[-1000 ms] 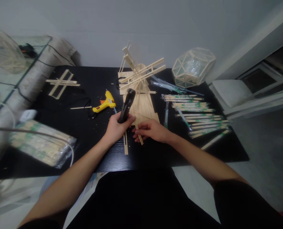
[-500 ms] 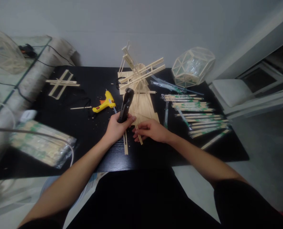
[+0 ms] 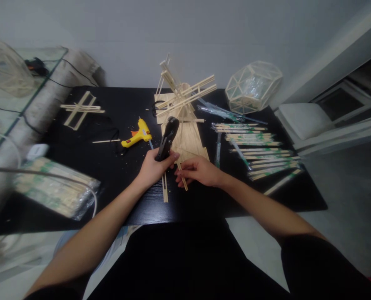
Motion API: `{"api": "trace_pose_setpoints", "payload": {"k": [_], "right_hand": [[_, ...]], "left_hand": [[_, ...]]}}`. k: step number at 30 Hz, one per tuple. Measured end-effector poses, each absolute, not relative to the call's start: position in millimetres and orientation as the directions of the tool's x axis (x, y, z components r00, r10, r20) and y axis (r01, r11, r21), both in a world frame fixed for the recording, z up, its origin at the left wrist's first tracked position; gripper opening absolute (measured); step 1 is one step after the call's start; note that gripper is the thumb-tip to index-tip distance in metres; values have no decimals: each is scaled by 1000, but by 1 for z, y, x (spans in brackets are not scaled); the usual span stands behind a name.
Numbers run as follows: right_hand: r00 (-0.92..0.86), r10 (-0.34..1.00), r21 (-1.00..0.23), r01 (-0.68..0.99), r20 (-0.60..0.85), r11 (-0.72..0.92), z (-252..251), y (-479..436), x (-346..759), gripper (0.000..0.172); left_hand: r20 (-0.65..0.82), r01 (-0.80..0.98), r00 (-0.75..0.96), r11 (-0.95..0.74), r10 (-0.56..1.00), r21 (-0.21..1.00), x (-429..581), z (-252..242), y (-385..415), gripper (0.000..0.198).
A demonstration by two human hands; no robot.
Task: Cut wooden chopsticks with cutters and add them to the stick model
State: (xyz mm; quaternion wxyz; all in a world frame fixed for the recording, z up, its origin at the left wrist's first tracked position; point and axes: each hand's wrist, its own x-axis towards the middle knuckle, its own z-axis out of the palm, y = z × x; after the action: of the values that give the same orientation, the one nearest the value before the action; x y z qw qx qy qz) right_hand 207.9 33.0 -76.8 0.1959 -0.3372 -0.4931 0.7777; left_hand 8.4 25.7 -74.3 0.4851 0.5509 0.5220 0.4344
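My left hand (image 3: 155, 167) is closed around a black hand tool (image 3: 168, 138) with a rounded upper end, held slanting up and away from me; its exact kind is unclear. Close beside it, my right hand (image 3: 200, 171) pinches thin wooden sticks (image 3: 183, 180) between thumb and fingers, their near ends pointing toward me. Under and beyond the hands lies a flat panel of wooden sticks (image 3: 190, 137). More sticks (image 3: 165, 187) lie below my left hand. At the panel's far end stands a windmill-like stick model (image 3: 185, 98) with crossed blades.
A yellow glue gun (image 3: 137, 134) lies left of the hands on the black table (image 3: 135, 210). Farther left are a crossed stick frame (image 3: 82, 109) and a bagged stick bundle (image 3: 57, 185). Packed sticks (image 3: 263, 154) and a faceted stick-framed globe (image 3: 254, 87) occupy the right side.
The black tool's upper end has tipped slightly to the right. My right hand and its sticks have shifted a little right and toward me.
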Motion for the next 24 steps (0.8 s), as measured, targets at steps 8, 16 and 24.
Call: {"api": "trace_pose_setpoints", "payload": {"k": [8, 16, 24], "right_hand": [[-684, 659, -910, 16, -313, -415, -79, 33, 207, 43], [-642, 707, -923, 4, -297, -385, -76, 33, 206, 43], [-665, 688, -916, -15, -290, -401, -79, 34, 206, 41]], "left_hand": [[-9, 138, 42, 3, 999, 990, 9, -75, 25, 23], [43, 142, -50, -36, 998, 989, 10, -71, 25, 24], [100, 172, -71, -87, 992, 981, 10, -73, 23, 26]]}}
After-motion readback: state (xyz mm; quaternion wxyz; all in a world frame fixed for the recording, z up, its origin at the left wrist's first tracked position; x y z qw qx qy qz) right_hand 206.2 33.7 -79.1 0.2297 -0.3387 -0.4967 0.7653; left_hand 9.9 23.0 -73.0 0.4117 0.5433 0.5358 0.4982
